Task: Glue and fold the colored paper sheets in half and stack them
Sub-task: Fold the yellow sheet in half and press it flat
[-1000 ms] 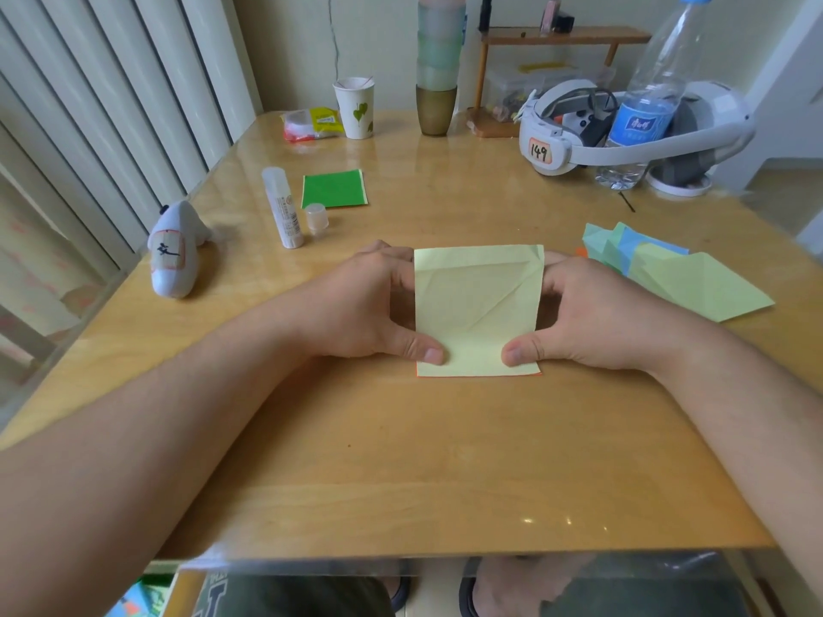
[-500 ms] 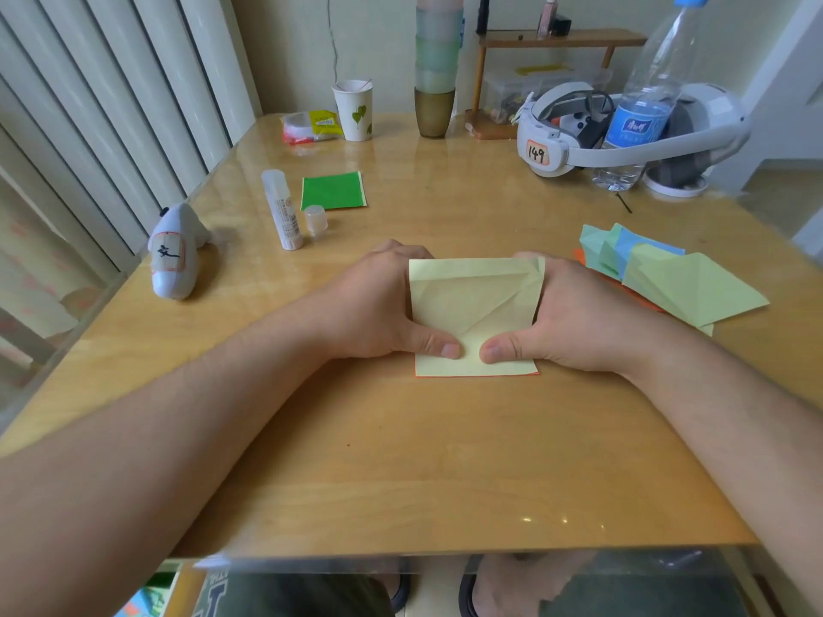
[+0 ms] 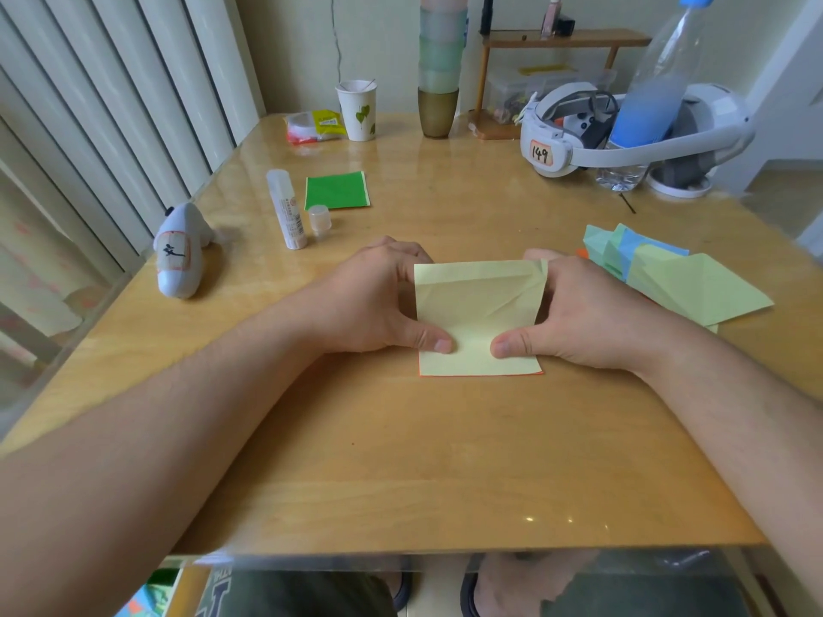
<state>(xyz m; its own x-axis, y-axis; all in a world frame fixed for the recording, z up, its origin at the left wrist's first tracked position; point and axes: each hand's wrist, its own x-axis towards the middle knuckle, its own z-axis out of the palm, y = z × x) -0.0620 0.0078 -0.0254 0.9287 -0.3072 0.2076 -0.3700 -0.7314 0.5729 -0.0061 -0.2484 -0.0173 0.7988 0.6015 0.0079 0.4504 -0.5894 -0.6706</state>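
A pale yellow paper sheet [image 3: 478,305] with an orange underside lies on the wooden table [image 3: 401,460] in front of me. My left hand [image 3: 374,300] grips its left edge and my right hand [image 3: 588,318] its right edge. Both thumbs press on top near the front, close together, with the fingers curled behind the sides. The sheet's far part is creased and slightly raised. A folded green sheet [image 3: 337,190] lies further back on the left. A loose pile of coloured sheets [image 3: 686,282] sits to the right.
An uncapped glue stick [image 3: 287,209] stands beside its cap [image 3: 319,218] at left. A white toy [image 3: 178,260] lies near the left edge. A paper cup [image 3: 357,110], a headset [image 3: 579,131] and a water bottle [image 3: 645,100] stand at the back.
Both thumbs have slid inward along the sheet toward each other. The sheet's far edge has come nearer to me and looks more crumpled.
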